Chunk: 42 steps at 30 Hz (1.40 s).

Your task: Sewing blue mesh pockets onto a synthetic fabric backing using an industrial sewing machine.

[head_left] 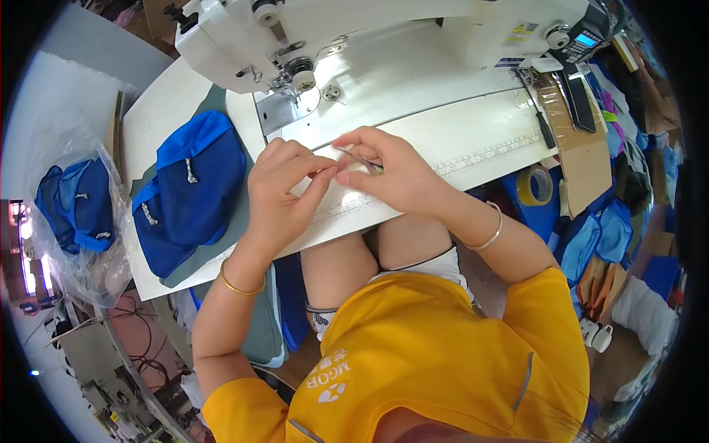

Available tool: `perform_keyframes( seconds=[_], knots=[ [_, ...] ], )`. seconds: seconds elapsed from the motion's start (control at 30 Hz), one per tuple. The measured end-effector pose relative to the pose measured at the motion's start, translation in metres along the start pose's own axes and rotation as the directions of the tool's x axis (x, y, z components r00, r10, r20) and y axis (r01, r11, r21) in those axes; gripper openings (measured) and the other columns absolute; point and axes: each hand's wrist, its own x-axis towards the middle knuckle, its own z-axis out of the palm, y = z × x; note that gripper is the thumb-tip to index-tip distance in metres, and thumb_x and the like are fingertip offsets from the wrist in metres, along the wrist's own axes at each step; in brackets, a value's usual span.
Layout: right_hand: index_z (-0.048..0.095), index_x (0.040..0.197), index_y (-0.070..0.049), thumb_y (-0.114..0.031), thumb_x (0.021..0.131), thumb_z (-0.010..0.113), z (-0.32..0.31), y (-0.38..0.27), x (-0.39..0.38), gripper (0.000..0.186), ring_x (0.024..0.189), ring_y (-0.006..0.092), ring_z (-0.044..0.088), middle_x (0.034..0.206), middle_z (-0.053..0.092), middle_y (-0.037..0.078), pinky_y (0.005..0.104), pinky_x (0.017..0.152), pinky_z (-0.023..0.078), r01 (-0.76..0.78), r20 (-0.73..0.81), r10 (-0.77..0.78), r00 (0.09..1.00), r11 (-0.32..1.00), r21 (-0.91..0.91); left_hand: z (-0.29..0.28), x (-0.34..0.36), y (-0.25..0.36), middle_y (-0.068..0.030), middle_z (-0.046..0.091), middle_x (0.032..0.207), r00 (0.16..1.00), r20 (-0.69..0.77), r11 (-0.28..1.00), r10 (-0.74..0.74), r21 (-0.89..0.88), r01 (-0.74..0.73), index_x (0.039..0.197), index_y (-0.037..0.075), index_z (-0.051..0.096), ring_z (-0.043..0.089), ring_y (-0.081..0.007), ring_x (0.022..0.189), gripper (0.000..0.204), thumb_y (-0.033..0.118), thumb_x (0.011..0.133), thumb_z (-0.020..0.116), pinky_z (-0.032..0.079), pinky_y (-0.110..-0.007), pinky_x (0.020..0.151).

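Observation:
Both of my hands meet above the front edge of the white sewing table. My left hand (282, 184) is closed in a pinch, thumb against forefinger; whatever lies between the fingertips is too small to make out. Facing it, my right hand (395, 173) is closed round a slim metal tool (360, 157), its tip pointing toward the left fingertips. The fingers hide part of the tool, so its exact kind does not show. To the left, blue fabric pieces (201, 188) with whitish cord pulls lie on grey-green cloth (216, 103), apart from both hands.
A white sewing machine (244, 44) spans the table's far side, its needle area beyond my hands. At right are a phone (579, 102), cardboard (585, 166) and a tape roll (535, 184). A clear plastic bag (74, 269) with blue items hangs at left.

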Motion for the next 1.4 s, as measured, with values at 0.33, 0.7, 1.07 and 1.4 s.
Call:
perform_keyframes(
  seconds=[0.33,0.7,1.07,1.4],
  knots=[
    [0.064,0.086,-0.008,-0.042,0.085,0.076,-0.021,-0.017,-0.010,0.036,0.070,0.0234,0.065,0.074,0.061,0.005,0.0341,0.062,0.052,0.245,0.023,-0.561,0.827,0.324,-0.914,-0.004,-0.002,-0.014,-0.0033,0.061,0.073,0.999,-0.035,0.990,0.014,0.140,-0.009,0.083,0.005,0.074,0.054,-0.0179,0.068,0.010,-0.001,0.077,0.079,0.041,-0.031,0.063],
    [0.065,0.085,-0.012,-0.033,0.084,0.075,-0.005,-0.015,0.017,0.023,0.069,0.0218,0.067,0.075,0.064,0.005,0.0346,0.059,0.052,0.234,0.130,-0.470,0.873,0.170,-0.957,-0.001,0.005,-0.013,-0.0059,0.060,0.073,0.996,-0.045,0.978,0.073,0.197,-0.063,0.081,0.006,0.072,0.055,-0.0241,0.068,0.009,0.001,0.075,0.078,0.042,-0.036,0.062],
    [0.066,0.123,-0.006,-0.031,0.100,0.061,-0.203,-0.015,-0.075,0.034,0.098,0.0366,0.067,0.110,0.071,0.017,0.0462,0.084,0.052,-0.526,-0.545,-0.529,0.650,0.204,-0.826,0.019,0.028,-0.070,-0.0072,0.067,0.083,0.935,-0.260,0.920,-0.242,0.245,0.307,0.083,0.006,0.074,0.056,-0.0264,0.079,0.004,0.010,0.083,0.075,0.044,-0.039,0.074],
    [0.072,0.113,-0.001,-0.021,0.099,0.064,-0.195,-0.005,-0.064,0.025,0.097,0.0340,0.068,0.111,0.072,0.017,0.0408,0.087,0.053,-0.390,-0.397,-0.598,0.696,0.150,-0.909,0.033,0.036,-0.097,-0.0082,0.070,0.081,0.841,-0.386,0.881,-0.378,0.127,0.455,0.087,0.006,0.078,0.061,-0.0233,0.077,0.010,0.015,0.084,0.078,0.047,-0.036,0.071]
  ],
)
